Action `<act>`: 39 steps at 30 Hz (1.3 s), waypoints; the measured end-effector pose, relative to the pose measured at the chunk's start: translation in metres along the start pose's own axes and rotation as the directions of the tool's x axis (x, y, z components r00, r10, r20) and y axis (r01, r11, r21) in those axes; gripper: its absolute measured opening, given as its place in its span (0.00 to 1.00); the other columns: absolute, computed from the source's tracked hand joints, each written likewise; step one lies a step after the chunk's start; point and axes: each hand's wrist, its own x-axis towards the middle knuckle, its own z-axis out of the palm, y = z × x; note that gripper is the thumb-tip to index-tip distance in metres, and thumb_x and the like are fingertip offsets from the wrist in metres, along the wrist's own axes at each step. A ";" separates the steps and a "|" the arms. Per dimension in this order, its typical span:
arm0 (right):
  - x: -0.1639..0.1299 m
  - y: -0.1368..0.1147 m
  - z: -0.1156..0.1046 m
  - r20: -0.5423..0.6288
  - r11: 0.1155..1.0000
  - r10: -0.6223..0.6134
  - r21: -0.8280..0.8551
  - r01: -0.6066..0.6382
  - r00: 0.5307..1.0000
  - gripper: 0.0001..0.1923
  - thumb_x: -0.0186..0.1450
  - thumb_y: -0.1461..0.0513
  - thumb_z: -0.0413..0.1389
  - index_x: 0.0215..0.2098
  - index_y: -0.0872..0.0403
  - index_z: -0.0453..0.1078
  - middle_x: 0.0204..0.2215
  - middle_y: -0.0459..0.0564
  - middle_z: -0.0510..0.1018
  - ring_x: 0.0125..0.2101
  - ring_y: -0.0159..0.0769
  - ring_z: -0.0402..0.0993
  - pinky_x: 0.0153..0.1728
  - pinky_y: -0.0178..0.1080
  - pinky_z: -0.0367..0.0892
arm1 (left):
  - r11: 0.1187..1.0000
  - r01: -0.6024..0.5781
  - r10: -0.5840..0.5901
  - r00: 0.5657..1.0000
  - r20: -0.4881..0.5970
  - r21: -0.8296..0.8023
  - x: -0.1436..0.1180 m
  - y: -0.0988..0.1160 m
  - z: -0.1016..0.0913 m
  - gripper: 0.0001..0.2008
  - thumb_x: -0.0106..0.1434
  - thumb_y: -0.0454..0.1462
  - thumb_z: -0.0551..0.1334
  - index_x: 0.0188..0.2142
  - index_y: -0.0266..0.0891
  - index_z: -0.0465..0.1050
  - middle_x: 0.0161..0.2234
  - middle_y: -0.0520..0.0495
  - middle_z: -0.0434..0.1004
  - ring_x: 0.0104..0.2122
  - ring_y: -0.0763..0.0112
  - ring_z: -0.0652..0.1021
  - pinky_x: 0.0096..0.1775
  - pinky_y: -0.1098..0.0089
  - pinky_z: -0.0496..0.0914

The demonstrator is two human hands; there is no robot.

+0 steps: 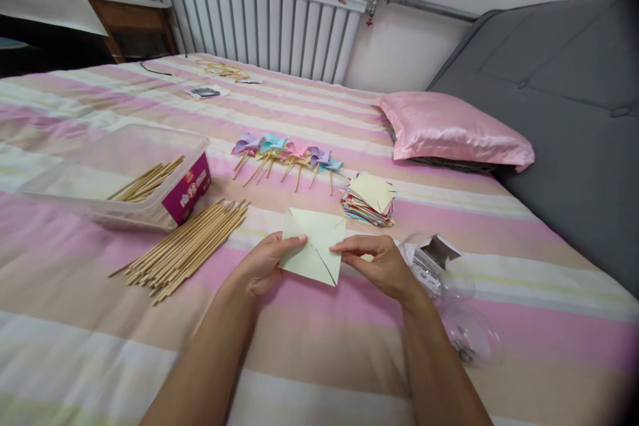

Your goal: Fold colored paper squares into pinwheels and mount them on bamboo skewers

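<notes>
A pale yellow paper square (313,244) with cuts running in from its corners is held over the striped bed between both hands. My left hand (263,263) pinches its left edge with thumb on top. My right hand (380,265) grips its right edge with the fingertips. Just beyond lies a stack of coloured paper squares (369,200). A row of finished paper pinwheels (287,153) on sticks lies further back. A loose pile of wooden sticks (187,249) is on the bed to the left of my hands.
A clear plastic box (117,176) with a purple label holds more sticks at the left. A clear plastic bag (434,263) and a small clear container (469,336) lie at the right. A pink pillow (452,130) and a grey headboard (564,113) are beyond.
</notes>
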 end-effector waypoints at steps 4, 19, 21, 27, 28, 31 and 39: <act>-0.001 0.001 0.000 0.059 0.999 -0.004 -0.040 0.006 0.998 0.09 0.57 0.65 0.57 0.34 0.48 0.78 0.30 0.46 0.81 0.30 0.34 0.75 0.30 0.36 0.70 | 0.998 0.001 -0.002 1.000 0.006 0.055 -0.001 0.000 0.001 0.13 0.53 0.37 0.67 0.37 0.33 0.78 0.32 0.39 0.81 0.28 0.66 0.79 0.31 0.73 0.69; 0.003 0.001 0.007 0.032 0.994 0.046 -0.100 -0.042 0.998 0.09 0.57 0.56 0.59 0.26 0.54 0.77 0.24 0.47 0.78 0.25 0.33 0.73 0.27 0.34 0.66 | 0.982 0.015 -0.018 1.000 0.019 0.187 -0.003 -0.002 0.003 0.12 0.51 0.40 0.67 0.32 0.32 0.78 0.27 0.43 0.80 0.24 0.69 0.76 0.29 0.73 0.65; 0.003 0.000 0.009 0.023 0.992 0.064 -0.113 -0.061 0.998 0.09 0.58 0.57 0.59 0.25 0.54 0.75 0.23 0.47 0.77 0.25 0.33 0.72 0.26 0.34 0.66 | 0.981 0.005 -0.011 0.999 0.031 0.192 -0.003 -0.003 0.002 0.13 0.52 0.41 0.67 0.32 0.32 0.78 0.26 0.43 0.80 0.24 0.69 0.75 0.28 0.74 0.65; 0.003 -0.001 0.015 -0.011 0.984 0.094 -0.152 -0.095 0.995 0.09 0.58 0.59 0.57 0.23 0.54 0.72 0.22 0.46 0.77 0.24 0.33 0.72 0.26 0.34 0.66 | 0.990 -0.017 0.005 0.996 0.087 0.141 -0.003 -0.005 0.002 0.14 0.52 0.43 0.67 0.32 0.32 0.78 0.28 0.42 0.80 0.25 0.69 0.76 0.29 0.74 0.66; 0.003 -0.001 0.015 -0.024 0.982 0.095 -0.162 -0.098 0.995 0.09 0.58 0.59 0.57 0.22 0.54 0.72 0.22 0.46 0.77 0.24 0.33 0.72 0.26 0.34 0.66 | 0.991 -0.016 0.003 0.996 0.093 0.136 -0.003 -0.005 0.002 0.15 0.52 0.43 0.67 0.33 0.32 0.78 0.28 0.42 0.80 0.26 0.68 0.77 0.30 0.73 0.66; 0.004 -0.002 0.017 -0.051 0.976 0.103 -0.190 -0.111 0.993 0.08 0.57 0.60 0.57 0.21 0.55 0.71 0.21 0.46 0.76 0.23 0.32 0.72 0.25 0.33 0.65 | 0.988 -0.012 -0.003 0.995 0.100 0.154 -0.003 -0.005 0.003 0.14 0.53 0.43 0.66 0.33 0.32 0.78 0.28 0.42 0.80 0.26 0.68 0.77 0.29 0.74 0.66; 0.004 0.000 0.019 -0.061 0.979 0.090 -0.178 -0.099 0.994 0.07 0.55 0.61 0.57 0.20 0.54 0.69 0.19 0.45 0.75 0.20 0.31 0.71 0.23 0.32 0.65 | 0.984 -0.016 -0.006 0.992 0.123 0.176 -0.003 -0.005 0.004 0.13 0.52 0.41 0.67 0.34 0.33 0.78 0.29 0.42 0.80 0.27 0.67 0.77 0.30 0.73 0.67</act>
